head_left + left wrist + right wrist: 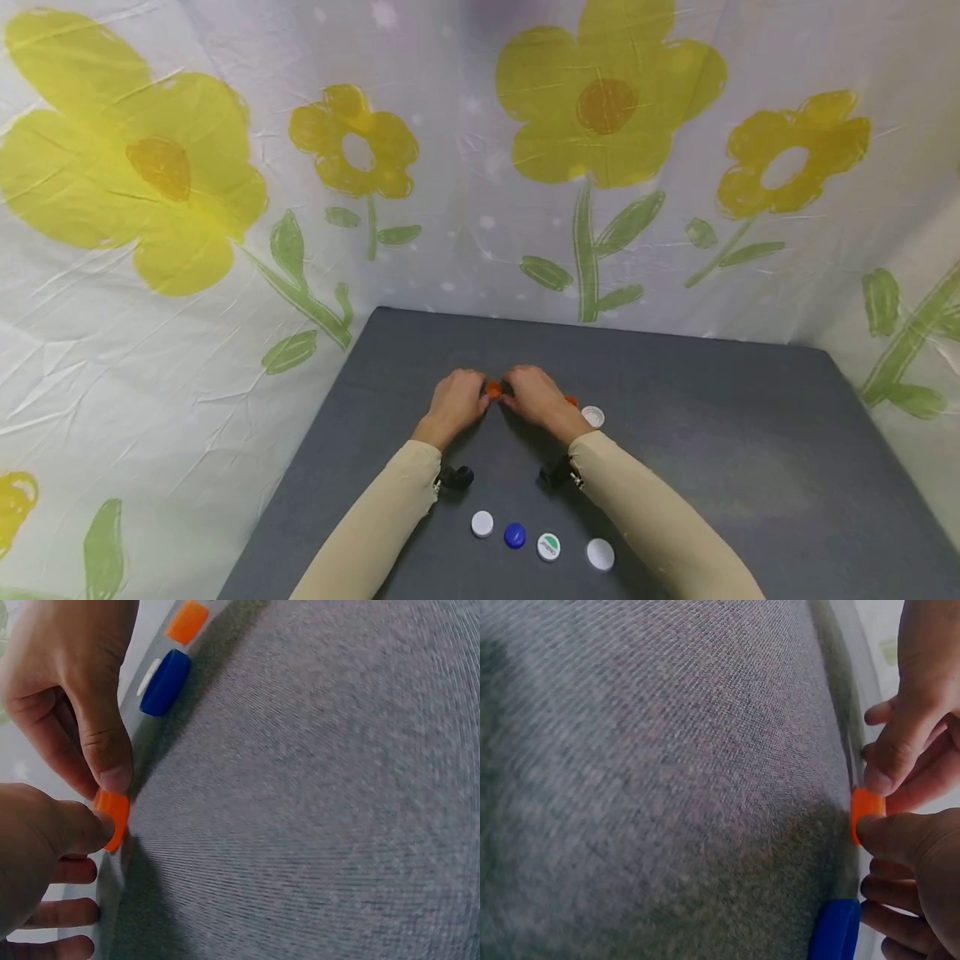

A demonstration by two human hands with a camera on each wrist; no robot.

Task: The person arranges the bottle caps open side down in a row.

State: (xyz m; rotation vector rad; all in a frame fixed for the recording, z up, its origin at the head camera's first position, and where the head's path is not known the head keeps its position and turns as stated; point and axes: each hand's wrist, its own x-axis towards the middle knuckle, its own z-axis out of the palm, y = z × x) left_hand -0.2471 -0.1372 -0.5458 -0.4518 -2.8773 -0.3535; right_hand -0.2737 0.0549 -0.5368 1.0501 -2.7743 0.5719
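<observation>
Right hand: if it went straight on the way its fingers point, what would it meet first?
The orange cap, which the right hand appears to touch; just past it, probably the left hand, though depth there is unclear.

The orange cap (118, 808) and a blue cap (166, 682) look like smooth plastic, the blue one faintly shiny. The table (712, 433) has a matt, ribbed, woven-looking cloth surface, and the sleeves (375, 517) are matt cloth. The creased backdrop (465, 208), perhaps thin plastic sheeting, has a slight sheen.
</observation>
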